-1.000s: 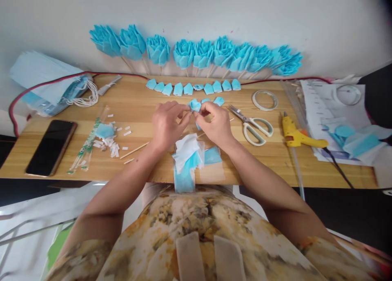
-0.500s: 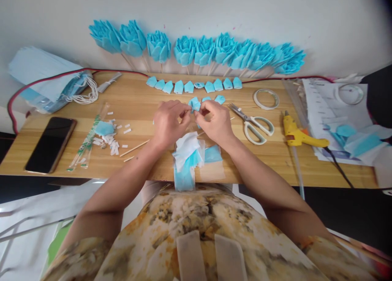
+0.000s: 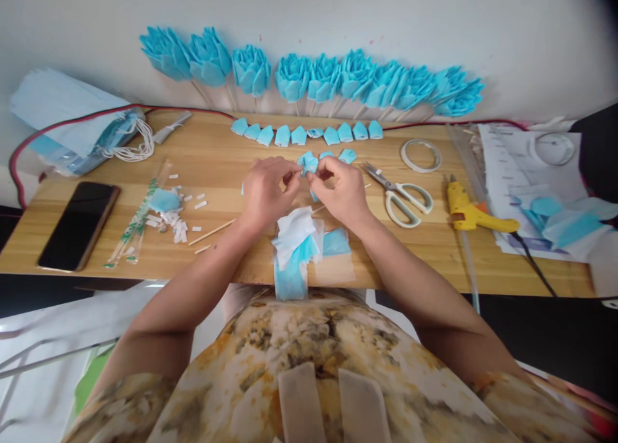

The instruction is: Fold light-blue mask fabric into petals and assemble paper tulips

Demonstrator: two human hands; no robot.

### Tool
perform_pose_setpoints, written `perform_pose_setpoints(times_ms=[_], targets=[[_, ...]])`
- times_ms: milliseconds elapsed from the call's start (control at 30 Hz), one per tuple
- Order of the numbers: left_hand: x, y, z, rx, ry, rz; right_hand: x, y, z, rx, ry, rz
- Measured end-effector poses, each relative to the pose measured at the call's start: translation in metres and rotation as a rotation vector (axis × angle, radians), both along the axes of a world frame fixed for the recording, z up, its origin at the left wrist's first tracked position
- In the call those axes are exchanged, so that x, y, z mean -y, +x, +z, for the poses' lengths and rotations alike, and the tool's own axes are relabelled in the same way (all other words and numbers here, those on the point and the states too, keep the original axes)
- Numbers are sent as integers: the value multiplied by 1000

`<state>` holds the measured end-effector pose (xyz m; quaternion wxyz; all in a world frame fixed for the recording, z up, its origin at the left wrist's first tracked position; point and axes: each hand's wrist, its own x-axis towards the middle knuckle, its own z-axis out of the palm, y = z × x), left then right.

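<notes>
My left hand [image 3: 264, 192] and my right hand [image 3: 340, 190] meet over the middle of the wooden table [image 3: 425, 250]. Both pinch a small blue folded petal [image 3: 308, 163] between their fingertips. Just beyond lie two more loose blue petals [image 3: 346, 155], and behind them a row of several folded petals [image 3: 299, 134]. Several finished blue paper flowers [image 3: 309, 77] on sticks lean on the wall. A pile of blue and white mask pieces [image 3: 297, 240] lies at the table's near edge below my hands.
White-handled scissors [image 3: 400, 195], a tape ring [image 3: 419, 155] and a yellow glue gun [image 3: 470, 214] lie to the right. A black phone [image 3: 77, 224], paper scraps [image 3: 168, 221], wooden sticks [image 3: 211, 234] and a stack of face masks [image 3: 72, 124] are on the left. Papers [image 3: 531, 185] cover the right end.
My hands have stayed in place, working the petal slightly with the fingertips. The view has tilted down a little.
</notes>
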<state>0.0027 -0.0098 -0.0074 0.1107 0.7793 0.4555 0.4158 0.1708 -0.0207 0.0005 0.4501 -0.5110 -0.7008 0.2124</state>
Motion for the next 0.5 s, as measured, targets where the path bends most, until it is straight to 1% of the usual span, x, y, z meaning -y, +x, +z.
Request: perform_pose_setpoints(times_ms=[100, 167, 267, 333, 400, 467, 500], targets=[[-3, 0, -1, 23, -13, -8, -1, 0, 3, -54, -46, 17], [-5, -1, 1, 38, -45, 9, -3, 2, 3, -102, -96, 21], [-8, -14, 12, 78, -108, 69, -8, 7, -2, -209, -159, 18], [-6, -33, 25, 71, -129, 106, -12, 11, -6, -276, -191, 17], [0, -61, 38, -3, -115, 141, -14, 13, -9, -306, -211, 12], [7, -94, 47, -139, -96, 155, -14, 13, -10, -304, -218, 12], [11, -111, 49, -213, -107, 140, -14, 13, -9, -299, -220, 15]])
